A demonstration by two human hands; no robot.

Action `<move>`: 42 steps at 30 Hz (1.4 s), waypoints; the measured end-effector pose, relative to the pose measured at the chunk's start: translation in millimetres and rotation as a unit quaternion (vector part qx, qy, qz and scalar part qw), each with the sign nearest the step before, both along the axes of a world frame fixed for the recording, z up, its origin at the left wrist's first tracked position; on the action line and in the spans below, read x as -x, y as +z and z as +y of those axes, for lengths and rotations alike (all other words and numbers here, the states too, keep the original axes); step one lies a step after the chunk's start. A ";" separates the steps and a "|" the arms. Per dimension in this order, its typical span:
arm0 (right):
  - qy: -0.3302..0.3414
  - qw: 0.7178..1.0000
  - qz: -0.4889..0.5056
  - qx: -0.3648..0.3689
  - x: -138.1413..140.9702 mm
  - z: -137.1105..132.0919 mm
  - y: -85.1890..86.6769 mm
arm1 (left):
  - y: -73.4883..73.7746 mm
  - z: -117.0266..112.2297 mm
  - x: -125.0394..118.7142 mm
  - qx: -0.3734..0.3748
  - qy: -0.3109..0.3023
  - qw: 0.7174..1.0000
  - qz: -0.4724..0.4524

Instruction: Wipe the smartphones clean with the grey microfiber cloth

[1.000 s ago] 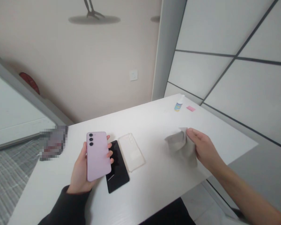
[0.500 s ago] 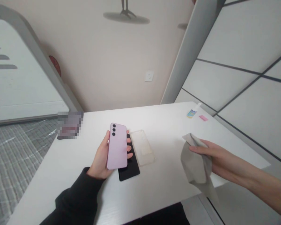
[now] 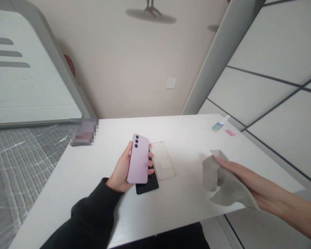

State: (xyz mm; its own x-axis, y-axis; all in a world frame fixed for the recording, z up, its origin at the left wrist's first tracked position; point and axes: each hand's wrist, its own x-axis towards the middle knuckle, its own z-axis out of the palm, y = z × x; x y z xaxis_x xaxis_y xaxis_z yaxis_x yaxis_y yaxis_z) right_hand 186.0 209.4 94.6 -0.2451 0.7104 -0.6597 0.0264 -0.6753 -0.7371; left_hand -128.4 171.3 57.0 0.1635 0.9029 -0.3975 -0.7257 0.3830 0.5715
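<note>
A light purple smartphone [image 3: 138, 160] rests back side up in my left hand [image 3: 120, 173], whose fingers wrap round its edges. Three round camera lenses show at its upper left. Beneath that hand a flat black rectangular thing [image 3: 147, 188] lies on the table, partly covered. Just right of it is a clear, slightly yellowed phone case [image 3: 163, 162]. Over the table's right side, my right hand [image 3: 237, 169] grips a grey cloth [image 3: 229, 190] that hangs in loose folds, apart from the phone.
On the white table [image 3: 186, 197], a small white spray bottle [image 3: 220, 124] with a coloured label lies at the back right beside a pink piece [image 3: 230, 132]. A blurred-out item [image 3: 84, 132] is at the back left corner. A wall socket [image 3: 171, 83] is behind.
The cloth has shifted in my right hand, its hanging part now swung out under the wrist. My left hand still holds the phone. The whole view has turned slightly left.
</note>
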 end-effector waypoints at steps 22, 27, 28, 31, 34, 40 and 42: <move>-0.001 0.998 0.030 0.049 24.2 -19.6 5.7 | -0.1 -0.2 -2.0 0.003 -0.039 0.999 -0.007; -0.059 0.996 -0.005 0.068 39.1 -10.2 4.2 | -3.3 -0.8 -2.2 -0.010 -0.061 0.998 -0.024; -0.075 0.995 -0.013 0.058 42.8 -8.6 2.6 | -4.0 -1.0 -2.1 -0.015 -0.066 0.997 -0.026; -0.100 0.995 -0.024 0.006 53.1 -3.8 -4.1 | -5.5 -1.3 -2.3 -0.026 -0.078 0.996 -0.028; -0.088 0.995 -0.033 -0.015 60.4 2.8 -9.8 | -6.5 -1.2 -3.4 -0.029 -0.086 0.995 -0.034; -0.123 0.992 -0.029 -0.016 66.0 19.7 -17.6 | -9.9 -0.8 -4.1 -0.039 -0.096 0.993 -0.050; -0.118 0.992 -0.031 -0.028 66.5 22.0 -20.7 | -11.5 -0.9 -3.3 -0.045 -0.100 0.992 -0.058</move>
